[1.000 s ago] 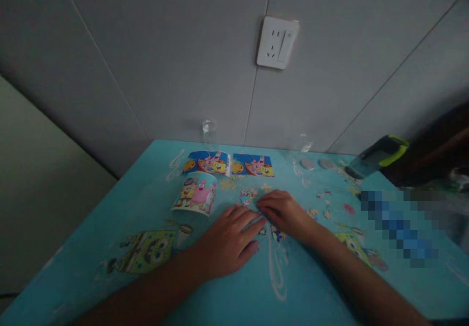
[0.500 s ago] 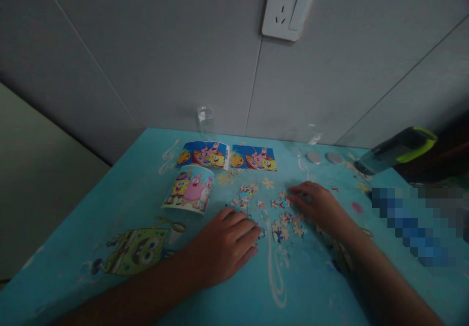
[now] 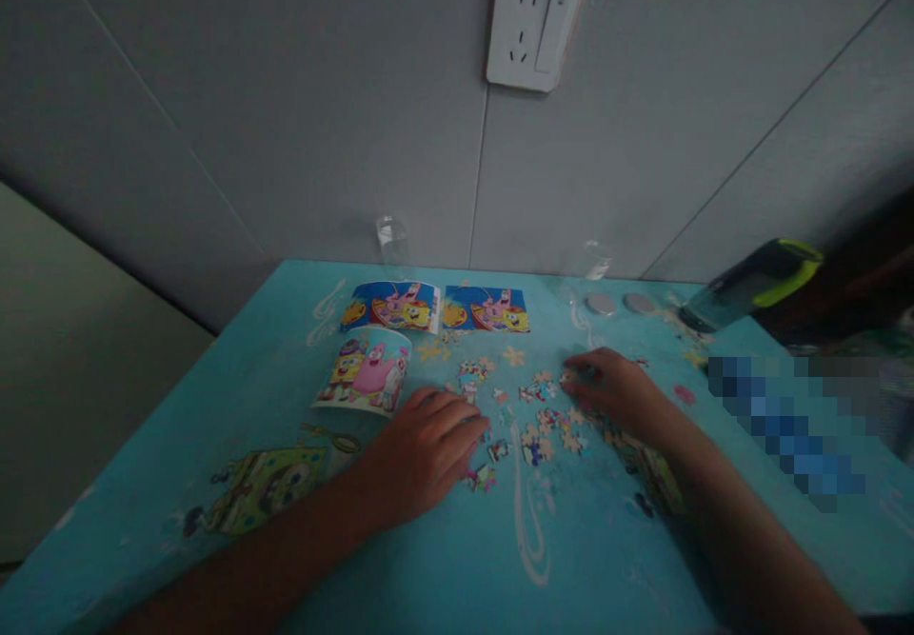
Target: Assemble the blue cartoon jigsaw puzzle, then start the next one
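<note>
Small jigsaw puzzle pieces lie in loose groups on the tabletop, with one cluster (image 3: pixel 539 387) close to my right fingertips and another group (image 3: pixel 543 435) nearer to me. My right hand (image 3: pixel 618 392) has its thumb and fingers closed around a puzzle piece (image 3: pixel 566 378), mostly covered by the fingertips. My left hand (image 3: pixel 432 445) lies palm down with its fingers stretched out, left of the pieces. Beside its fingertips are a few more pieces (image 3: pixel 482 478). A curved picture card with a pink starfish (image 3: pixel 375 373) lies just beyond that hand.
Two blue picture cards, one curved (image 3: pixel 391 307) and one flat (image 3: pixel 486 309), lie farther back. Clear containers (image 3: pixel 392 240) (image 3: pixel 592 262) stand by the wall. Two round lids (image 3: pixel 601 304) (image 3: pixel 639 303) and a dark bottle (image 3: pixel 749 283) are at the back right. A socket (image 3: pixel 535 21) is on the wall.
My left hand has drawn back to the left, uncovering puzzle pieces by its fingertips. My right fingertips have shifted slightly away from the cluster. The view has tilted up a little.
</note>
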`<state>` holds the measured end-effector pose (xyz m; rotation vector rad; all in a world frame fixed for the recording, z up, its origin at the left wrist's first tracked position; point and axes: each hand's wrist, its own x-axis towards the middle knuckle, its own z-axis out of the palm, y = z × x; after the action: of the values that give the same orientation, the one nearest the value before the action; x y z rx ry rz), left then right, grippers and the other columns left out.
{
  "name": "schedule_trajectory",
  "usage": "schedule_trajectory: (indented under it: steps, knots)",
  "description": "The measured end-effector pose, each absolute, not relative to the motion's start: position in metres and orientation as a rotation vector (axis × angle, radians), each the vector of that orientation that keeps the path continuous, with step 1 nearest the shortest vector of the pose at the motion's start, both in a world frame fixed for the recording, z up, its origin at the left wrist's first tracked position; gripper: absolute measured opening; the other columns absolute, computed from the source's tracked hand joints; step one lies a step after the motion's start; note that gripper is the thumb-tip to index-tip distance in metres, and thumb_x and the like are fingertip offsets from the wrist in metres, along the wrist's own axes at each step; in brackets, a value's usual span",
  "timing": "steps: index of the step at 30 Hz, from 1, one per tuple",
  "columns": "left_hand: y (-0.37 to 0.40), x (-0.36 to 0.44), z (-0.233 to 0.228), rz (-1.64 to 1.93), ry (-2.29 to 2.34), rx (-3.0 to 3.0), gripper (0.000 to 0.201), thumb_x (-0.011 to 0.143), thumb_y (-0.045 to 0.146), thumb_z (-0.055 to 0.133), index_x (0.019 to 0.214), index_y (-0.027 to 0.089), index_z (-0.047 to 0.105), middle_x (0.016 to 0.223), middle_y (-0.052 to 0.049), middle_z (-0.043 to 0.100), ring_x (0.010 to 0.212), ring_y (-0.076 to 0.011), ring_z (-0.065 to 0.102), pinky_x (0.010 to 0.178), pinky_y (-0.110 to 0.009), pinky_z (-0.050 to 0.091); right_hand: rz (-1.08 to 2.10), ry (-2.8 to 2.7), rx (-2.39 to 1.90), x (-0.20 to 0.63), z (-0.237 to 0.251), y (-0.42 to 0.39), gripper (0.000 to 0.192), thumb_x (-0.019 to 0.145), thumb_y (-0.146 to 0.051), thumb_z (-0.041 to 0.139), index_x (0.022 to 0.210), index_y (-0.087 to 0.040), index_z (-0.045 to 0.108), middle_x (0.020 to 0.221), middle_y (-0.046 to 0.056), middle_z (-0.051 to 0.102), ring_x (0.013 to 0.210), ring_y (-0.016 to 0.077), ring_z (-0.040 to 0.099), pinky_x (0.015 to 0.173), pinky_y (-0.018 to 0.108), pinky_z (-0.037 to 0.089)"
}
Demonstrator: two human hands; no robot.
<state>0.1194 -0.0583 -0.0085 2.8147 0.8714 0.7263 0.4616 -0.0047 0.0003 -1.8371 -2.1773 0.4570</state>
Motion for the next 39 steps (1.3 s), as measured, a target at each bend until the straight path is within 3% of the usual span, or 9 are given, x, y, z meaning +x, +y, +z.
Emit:
schedule_trajectory:
  steps: [7,12,19,24,29,34,39]
  knots:
    - [-0.039,0.119,-0.015,0.810,1.106,2.775,0.026,0.102,0.018,0.050,0.124,0.018,0.063,0.118,-0.009,0.068,0.109,-0.0238,0.060,0.099,-0.045,0.047,0.424,-2.115,-1.849,0.458,-0.002,-0.001,0.025,0.087,-0.037,0.068,0.099,-0.018,0.078,0.097,0.011,0.074,0.083,0.0232,0.068,0.073,0.031,0.049]
    - [-0.013,0.136,-0.006,0.638,1.226,2.850,0.028,0.098,0.014,0.053,0.124,0.015,0.065,0.119,-0.010,0.069,0.112,-0.0259,0.061,0.100,-0.047,0.048,0.405,-2.086,-1.753,0.449,-0.001,-0.002,0.017,0.088,-0.034,0.064,0.090,-0.019,0.074,0.077,0.005,0.073,0.068,0.0189,0.066,0.064,0.028,0.045]
    - [-0.002,0.154,-0.012,0.627,1.218,2.861,0.025,0.100,0.020,0.055,0.121,0.018,0.069,0.122,-0.009,0.071,0.115,-0.0231,0.063,0.103,-0.045,0.046,0.324,-2.098,-1.530,0.423,-0.007,0.000,0.024,0.095,-0.021,0.053,0.105,-0.018,0.075,0.104,0.010,0.077,0.095,0.0219,0.070,0.089,0.034,0.052]
    - [-0.007,0.151,-0.018,0.620,1.220,2.862,0.022,0.101,0.022,0.054,0.115,0.018,0.071,0.117,-0.008,0.071,0.112,-0.0227,0.063,0.103,-0.044,0.045,0.401,-2.267,-1.321,0.416,-0.008,-0.004,0.031,0.097,-0.019,0.054,0.120,-0.027,0.074,0.121,0.003,0.075,0.110,0.0184,0.069,0.101,0.032,0.049]
    - [-0.010,0.151,-0.016,0.622,1.229,2.851,0.018,0.101,0.018,0.055,0.106,0.017,0.071,0.105,-0.008,0.071,0.104,-0.0222,0.063,0.098,-0.042,0.046,0.338,-2.277,-1.405,0.427,-0.006,-0.003,0.025,0.096,-0.029,0.060,0.113,-0.021,0.077,0.107,0.010,0.076,0.102,0.0251,0.068,0.096,0.039,0.050]
    - [-0.010,0.151,-0.015,0.648,1.236,2.809,0.016,0.101,0.019,0.055,0.107,0.019,0.070,0.102,-0.006,0.070,0.101,-0.0209,0.062,0.095,-0.040,0.047,0.329,-2.306,-1.482,0.432,-0.006,-0.003,0.022,0.096,-0.032,0.061,0.102,-0.024,0.080,0.098,0.007,0.075,0.093,0.0233,0.067,0.090,0.035,0.049]
    - [-0.010,0.151,-0.017,0.669,1.241,2.762,0.016,0.100,0.019,0.057,0.110,0.020,0.070,0.103,-0.006,0.069,0.102,-0.0222,0.062,0.093,-0.040,0.048,0.313,-2.279,-1.560,0.428,-0.006,-0.005,0.023,0.096,-0.034,0.060,0.105,-0.023,0.079,0.097,0.008,0.074,0.092,0.0235,0.067,0.088,0.034,0.048]
